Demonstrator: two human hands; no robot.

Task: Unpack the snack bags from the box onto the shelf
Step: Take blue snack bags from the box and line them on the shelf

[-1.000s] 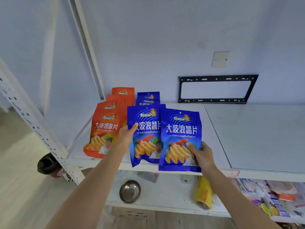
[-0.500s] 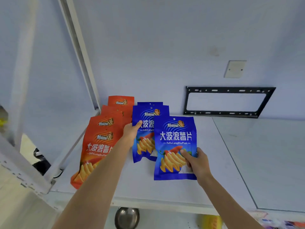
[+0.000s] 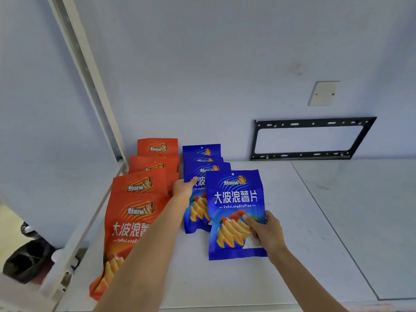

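On the white shelf (image 3: 315,233) lies a row of several orange snack bags (image 3: 135,212) along the left side. Beside it runs a row of blue snack bags (image 3: 202,152). My left hand (image 3: 183,188) grips the left edge of a blue bag (image 3: 195,212) in that row. My right hand (image 3: 265,230) pinches the front blue bag (image 3: 234,199) by its lower right part, and that bag overlaps the one behind it. The box is out of view.
A black metal bracket (image 3: 310,138) hangs on the wall behind the shelf, below a white wall plate (image 3: 323,93). A white shelf upright (image 3: 85,70) rises at the left. Bare shelf surface stretches to the right. A dark object (image 3: 24,264) sits on the floor at lower left.
Both hands have carried the two blue bags further back onto the shelf, and they now sit lower against the blue row. The camera has moved closer and higher.
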